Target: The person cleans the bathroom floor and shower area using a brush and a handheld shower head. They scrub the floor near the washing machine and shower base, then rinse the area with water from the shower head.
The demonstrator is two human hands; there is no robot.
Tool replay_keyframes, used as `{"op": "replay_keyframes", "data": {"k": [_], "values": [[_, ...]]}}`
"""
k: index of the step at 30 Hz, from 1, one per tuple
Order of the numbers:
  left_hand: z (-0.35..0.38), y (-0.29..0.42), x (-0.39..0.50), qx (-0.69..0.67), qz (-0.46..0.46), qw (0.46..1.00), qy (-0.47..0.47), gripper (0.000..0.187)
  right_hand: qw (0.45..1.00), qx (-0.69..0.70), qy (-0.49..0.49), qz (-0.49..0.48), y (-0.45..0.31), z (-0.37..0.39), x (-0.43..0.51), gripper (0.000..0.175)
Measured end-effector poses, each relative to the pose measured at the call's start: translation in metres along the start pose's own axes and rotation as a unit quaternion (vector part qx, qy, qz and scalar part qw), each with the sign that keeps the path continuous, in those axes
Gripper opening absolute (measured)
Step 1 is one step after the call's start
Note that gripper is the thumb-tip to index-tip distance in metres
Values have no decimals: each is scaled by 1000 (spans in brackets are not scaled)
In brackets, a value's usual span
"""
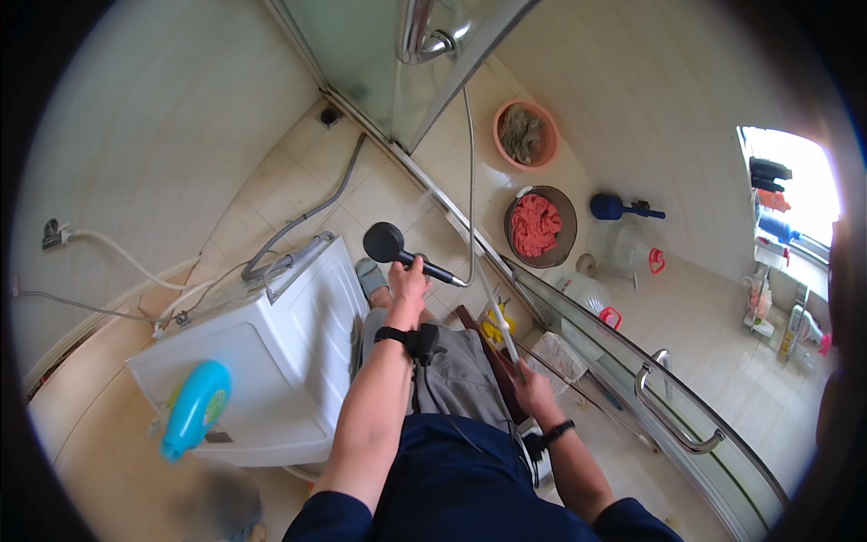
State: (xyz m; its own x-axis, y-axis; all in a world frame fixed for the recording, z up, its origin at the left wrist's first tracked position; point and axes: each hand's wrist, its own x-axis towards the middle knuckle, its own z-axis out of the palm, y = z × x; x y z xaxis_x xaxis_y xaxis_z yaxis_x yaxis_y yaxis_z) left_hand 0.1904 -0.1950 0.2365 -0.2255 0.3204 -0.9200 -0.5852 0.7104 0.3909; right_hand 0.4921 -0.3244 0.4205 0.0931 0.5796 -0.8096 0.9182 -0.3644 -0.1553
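My left hand grips the handle of a black hand shower, held over the tiled floor beside the washing machine. A metal shower hose runs from the handle's end up past the glass. Lower and to the right, my right hand is closed around a pale pole. That pole slants away along the shower door's track, and its far end is blurred. Just left of the pole lies something yellow, partly hidden behind it.
A white washing machine with a turquoise bottle on top stands left. Beyond the metal track sit an orange basin and a dark bucket with wet-looking cloths. A curved glass door with a metal handle bounds the right.
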Motion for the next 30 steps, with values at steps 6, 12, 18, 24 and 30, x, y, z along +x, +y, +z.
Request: {"op": "replay_keyframes", "data": {"k": [6,12,18,24,30], "values": [[-24,40,-7,-19,34,999,0,21,992,45,56,-105,-45,52,41,46],[-21,50,-28,51,68,996,16,19,993,64,47,-90,-40,41,31,44],[-8,18,-43,98,86,991,6,21,988,43,92,-117,-29,48,51,49],[-13,5,-45,141,118,983,1,20,995,81,61,-24,22,56,5,49],[-17,22,-51,124,91,988,9,22,992,95,70,-35,15,56,-27,46]]}}
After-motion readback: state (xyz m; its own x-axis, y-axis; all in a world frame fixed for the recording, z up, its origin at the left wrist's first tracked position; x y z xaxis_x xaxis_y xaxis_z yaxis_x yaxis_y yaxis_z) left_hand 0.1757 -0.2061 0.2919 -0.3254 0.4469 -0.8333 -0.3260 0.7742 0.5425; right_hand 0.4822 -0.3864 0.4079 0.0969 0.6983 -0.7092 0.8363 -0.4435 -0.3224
